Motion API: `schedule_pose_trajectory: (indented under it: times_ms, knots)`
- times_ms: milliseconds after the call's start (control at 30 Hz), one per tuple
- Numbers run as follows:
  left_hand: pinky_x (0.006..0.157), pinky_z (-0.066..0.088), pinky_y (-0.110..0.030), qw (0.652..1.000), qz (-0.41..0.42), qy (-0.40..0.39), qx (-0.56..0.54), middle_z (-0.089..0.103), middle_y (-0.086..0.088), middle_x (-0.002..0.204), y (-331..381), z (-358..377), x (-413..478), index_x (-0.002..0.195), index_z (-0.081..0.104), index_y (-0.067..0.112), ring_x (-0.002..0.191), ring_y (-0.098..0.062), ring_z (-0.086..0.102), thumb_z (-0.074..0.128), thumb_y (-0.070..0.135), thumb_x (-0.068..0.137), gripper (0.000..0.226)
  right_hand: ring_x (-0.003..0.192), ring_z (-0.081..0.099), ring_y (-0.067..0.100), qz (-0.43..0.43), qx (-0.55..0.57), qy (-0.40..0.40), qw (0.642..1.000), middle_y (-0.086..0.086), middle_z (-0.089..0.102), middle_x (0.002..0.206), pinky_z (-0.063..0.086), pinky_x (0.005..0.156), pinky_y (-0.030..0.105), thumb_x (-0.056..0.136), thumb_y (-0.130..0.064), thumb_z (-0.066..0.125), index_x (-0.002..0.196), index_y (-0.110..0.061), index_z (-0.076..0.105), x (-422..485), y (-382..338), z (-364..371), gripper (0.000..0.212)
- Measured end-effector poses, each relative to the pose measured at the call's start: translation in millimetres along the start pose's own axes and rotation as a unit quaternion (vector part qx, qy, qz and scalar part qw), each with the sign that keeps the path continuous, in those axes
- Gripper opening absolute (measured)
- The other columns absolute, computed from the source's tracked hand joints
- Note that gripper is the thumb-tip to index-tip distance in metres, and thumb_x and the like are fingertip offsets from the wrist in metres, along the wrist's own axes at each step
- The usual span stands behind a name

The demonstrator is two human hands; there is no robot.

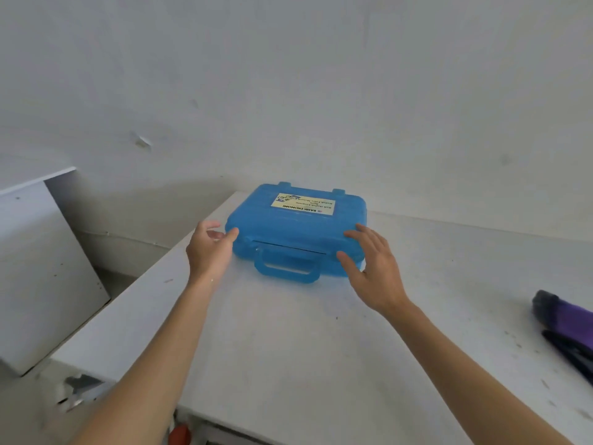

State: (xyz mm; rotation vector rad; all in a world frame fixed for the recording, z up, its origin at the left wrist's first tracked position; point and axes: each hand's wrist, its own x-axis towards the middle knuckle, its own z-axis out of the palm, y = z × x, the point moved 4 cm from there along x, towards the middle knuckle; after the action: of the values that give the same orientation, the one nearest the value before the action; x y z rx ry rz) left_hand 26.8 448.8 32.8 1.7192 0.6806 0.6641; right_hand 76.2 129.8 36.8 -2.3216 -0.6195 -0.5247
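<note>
Head view shows your left hand (210,248) and right hand (372,268), both loose and gripping nothing, at the front corners of the case (298,232), table (288,342) beneath it; an uneven squeeze could skid it sideways.

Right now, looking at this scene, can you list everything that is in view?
plastic carry case: one, translucent blue, lying flat and closed on the table's far part
handle: one, blue, on the case's near side
label: one, pale yellow and white, on the case lid
table: one, white, speckled with marks, fills the middle
purple and black item: one, at the table's right edge, cut off, kind unclear
panel: one, white, leaning at the left
wall: white, behind everything
red thing: one, at the bottom edge, mostly hidden
left hand: one, bare, at the case's left front corner
right hand: one, bare, fingers spread at the case's right front corner
</note>
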Motion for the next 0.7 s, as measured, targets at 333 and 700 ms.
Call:
schedule_pose_trajectory:
  times_ms: [333,700]
  knots:
    - [0.071,0.064,-0.041,0.974,-0.145,-0.028,-0.173,0.072,-0.022,0.099,-5,16,-4,0.112,0.052,0.010,0.082,-0.029,0.077,0.081,0.013,0.087,0.038,0.131,0.058,0.042,-0.206,-0.158,0.040,0.965,0.022,0.062,0.137,0.053,0.103,0.053,0.080,-0.010,0.086,0.104,-0.004,0.068,0,1,6,0.030]
    - [0.066,0.063,-0.037,0.981,-0.136,0.009,-0.139,0.066,-0.014,0.086,6,16,5,0.092,0.061,0.006,0.069,-0.024,0.067,0.078,0.017,0.086,0.021,0.131,0.059,0.038,-0.219,-0.147,0.062,0.963,0.017,0.064,0.137,0.059,0.091,0.045,0.085,-0.014,0.082,0.101,-0.005,0.069,5,-1,6,0.022]
